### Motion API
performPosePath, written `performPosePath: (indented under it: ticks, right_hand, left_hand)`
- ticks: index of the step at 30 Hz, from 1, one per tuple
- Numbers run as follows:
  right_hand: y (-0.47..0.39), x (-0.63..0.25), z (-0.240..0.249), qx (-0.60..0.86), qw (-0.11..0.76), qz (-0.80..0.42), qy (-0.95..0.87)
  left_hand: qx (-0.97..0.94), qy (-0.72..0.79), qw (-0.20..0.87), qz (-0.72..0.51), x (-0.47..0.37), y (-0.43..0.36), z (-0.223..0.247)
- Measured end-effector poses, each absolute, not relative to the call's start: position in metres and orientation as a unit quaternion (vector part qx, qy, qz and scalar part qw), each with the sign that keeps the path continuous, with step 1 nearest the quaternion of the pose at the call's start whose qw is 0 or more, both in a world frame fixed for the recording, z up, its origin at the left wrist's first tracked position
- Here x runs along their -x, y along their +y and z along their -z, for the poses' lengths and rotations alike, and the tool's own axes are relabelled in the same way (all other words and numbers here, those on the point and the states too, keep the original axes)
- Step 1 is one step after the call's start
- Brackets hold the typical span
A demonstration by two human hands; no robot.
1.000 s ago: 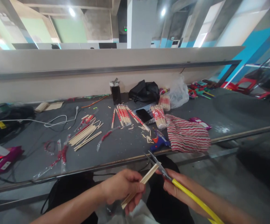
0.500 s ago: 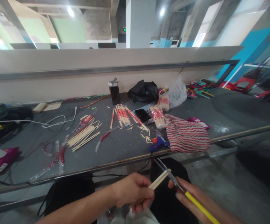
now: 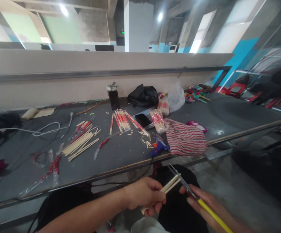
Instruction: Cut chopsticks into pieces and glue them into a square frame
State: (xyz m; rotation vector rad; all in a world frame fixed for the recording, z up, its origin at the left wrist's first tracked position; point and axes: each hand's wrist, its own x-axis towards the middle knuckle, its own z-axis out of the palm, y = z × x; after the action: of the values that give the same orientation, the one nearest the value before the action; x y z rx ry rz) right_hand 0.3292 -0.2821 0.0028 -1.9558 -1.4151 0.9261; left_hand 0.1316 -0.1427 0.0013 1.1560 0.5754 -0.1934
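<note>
Low in the head view, my left hand [image 3: 152, 195] is closed round a few pale wooden chopsticks [image 3: 171, 185], which stick out to the upper right. My right hand [image 3: 200, 200] grips scissors [image 3: 187, 187] with silver blades and a long yellow handle. The blades meet the chopsticks' far ends; whether they bite into the wood I cannot tell. Both hands are in front of the table, above my dark-clothed legs. On the table lie loose bare chopsticks [image 3: 81, 144], red-wrapped chopsticks [image 3: 123, 120] and short cut pieces [image 3: 148, 142].
A blue glue gun [image 3: 159, 147] lies near the edge of the grey table [image 3: 121, 153], beside a striped cloth [image 3: 186, 139]. Behind are a phone [image 3: 142, 120], bundled chopsticks [image 3: 158, 121], a dark bottle [image 3: 113, 97] and a black bag [image 3: 142, 96]. Torn wrappers [image 3: 55, 165] lie left.
The view has turned slightly right. Both hands appear a little farther right in it, and the chopstick ends are now spread apart at the scissors. Both holds are unchanged.
</note>
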Motion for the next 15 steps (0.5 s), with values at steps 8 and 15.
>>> performPosePath:
  ticks: [8,15]
  right_hand:
    - [-0.271,-0.328,0.005,0.709,0.257,-0.413,-0.511]
    - [-0.270,-0.330,0.010,0.698,0.260,-0.389,-0.542]
  left_hand:
    - [-0.556,0.286,0.775,0.091,-0.117,-0.143,-0.006]
    - [-0.533,0.315,0.781,0.083,-0.120,-0.151,0.001]
